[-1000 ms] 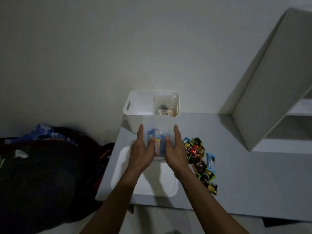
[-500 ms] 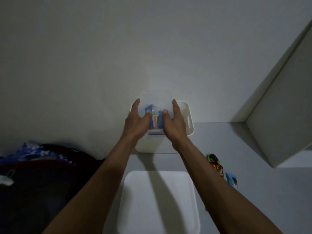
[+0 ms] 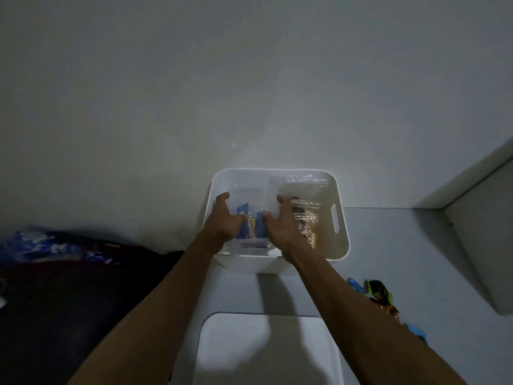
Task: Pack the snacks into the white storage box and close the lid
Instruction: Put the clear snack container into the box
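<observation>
surface: grey table [image 3: 394,245] | on it: white storage box [image 3: 342,240]; white lid [image 3: 266,351]; loose snacks [image 3: 380,295]

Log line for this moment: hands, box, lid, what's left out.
both hands lowering clear snack container into white box | lid off, on table | loose snacks right, unpacked

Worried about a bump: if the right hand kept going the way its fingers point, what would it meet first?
Probably the clear bag just past the right hand, then the white storage box far wall; depth is unclear.
</observation>
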The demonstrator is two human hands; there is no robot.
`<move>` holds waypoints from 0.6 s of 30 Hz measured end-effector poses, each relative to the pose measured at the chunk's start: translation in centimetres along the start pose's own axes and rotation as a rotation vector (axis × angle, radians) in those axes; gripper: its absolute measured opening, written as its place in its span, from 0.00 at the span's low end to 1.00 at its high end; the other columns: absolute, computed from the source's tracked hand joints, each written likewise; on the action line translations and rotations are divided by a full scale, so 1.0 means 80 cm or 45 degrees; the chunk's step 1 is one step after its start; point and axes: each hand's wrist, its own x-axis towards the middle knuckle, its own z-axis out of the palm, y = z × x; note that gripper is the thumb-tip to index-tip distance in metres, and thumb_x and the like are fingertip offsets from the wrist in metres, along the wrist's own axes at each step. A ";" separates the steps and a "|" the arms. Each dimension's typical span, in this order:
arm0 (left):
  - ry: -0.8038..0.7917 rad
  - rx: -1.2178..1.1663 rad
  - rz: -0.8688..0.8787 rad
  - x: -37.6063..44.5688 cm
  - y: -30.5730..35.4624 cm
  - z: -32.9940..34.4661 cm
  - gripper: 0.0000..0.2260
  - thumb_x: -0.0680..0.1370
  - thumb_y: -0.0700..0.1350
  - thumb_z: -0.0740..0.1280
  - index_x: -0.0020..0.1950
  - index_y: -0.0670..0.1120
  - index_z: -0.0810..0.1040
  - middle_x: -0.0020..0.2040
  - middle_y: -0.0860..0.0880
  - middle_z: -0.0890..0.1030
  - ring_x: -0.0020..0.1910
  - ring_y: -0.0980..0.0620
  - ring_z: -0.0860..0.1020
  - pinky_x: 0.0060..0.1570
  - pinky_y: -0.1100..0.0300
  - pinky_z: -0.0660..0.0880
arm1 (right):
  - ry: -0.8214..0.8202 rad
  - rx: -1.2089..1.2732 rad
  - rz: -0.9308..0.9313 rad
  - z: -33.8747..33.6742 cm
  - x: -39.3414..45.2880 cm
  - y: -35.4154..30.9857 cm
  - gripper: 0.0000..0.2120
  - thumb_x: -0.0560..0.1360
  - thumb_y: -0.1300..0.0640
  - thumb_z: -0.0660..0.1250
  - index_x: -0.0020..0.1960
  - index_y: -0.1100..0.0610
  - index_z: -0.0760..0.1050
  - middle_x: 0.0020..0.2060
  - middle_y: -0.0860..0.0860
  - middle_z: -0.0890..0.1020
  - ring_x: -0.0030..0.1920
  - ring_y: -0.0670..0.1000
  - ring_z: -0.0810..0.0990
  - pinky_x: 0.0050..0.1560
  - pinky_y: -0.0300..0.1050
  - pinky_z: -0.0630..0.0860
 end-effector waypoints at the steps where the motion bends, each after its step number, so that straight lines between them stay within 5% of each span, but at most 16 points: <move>1: -0.014 0.027 -0.017 0.005 -0.003 0.002 0.40 0.64 0.47 0.71 0.74 0.50 0.58 0.66 0.42 0.71 0.60 0.43 0.76 0.60 0.44 0.75 | -0.019 0.002 0.041 0.001 0.007 0.004 0.28 0.80 0.59 0.64 0.75 0.51 0.55 0.68 0.57 0.72 0.63 0.59 0.76 0.62 0.61 0.77; 8: -0.145 0.125 -0.099 0.037 -0.017 0.008 0.36 0.75 0.33 0.67 0.76 0.45 0.51 0.64 0.42 0.68 0.60 0.45 0.71 0.64 0.48 0.71 | -0.142 0.014 0.236 0.006 0.041 0.015 0.31 0.78 0.69 0.65 0.73 0.57 0.52 0.59 0.55 0.71 0.55 0.53 0.74 0.61 0.53 0.77; 14: -0.212 0.193 -0.095 0.058 -0.032 0.007 0.39 0.75 0.33 0.67 0.76 0.46 0.46 0.69 0.37 0.65 0.65 0.41 0.70 0.66 0.44 0.70 | -0.212 -0.056 0.315 0.016 0.062 0.020 0.32 0.78 0.71 0.63 0.74 0.57 0.49 0.63 0.57 0.68 0.63 0.57 0.74 0.60 0.50 0.75; 18: -0.224 0.268 -0.016 0.068 -0.038 0.011 0.44 0.73 0.35 0.72 0.77 0.46 0.44 0.69 0.38 0.67 0.63 0.42 0.71 0.61 0.52 0.70 | -0.202 -0.157 0.304 0.018 0.069 0.027 0.36 0.77 0.69 0.66 0.76 0.59 0.47 0.65 0.58 0.69 0.67 0.57 0.71 0.60 0.44 0.72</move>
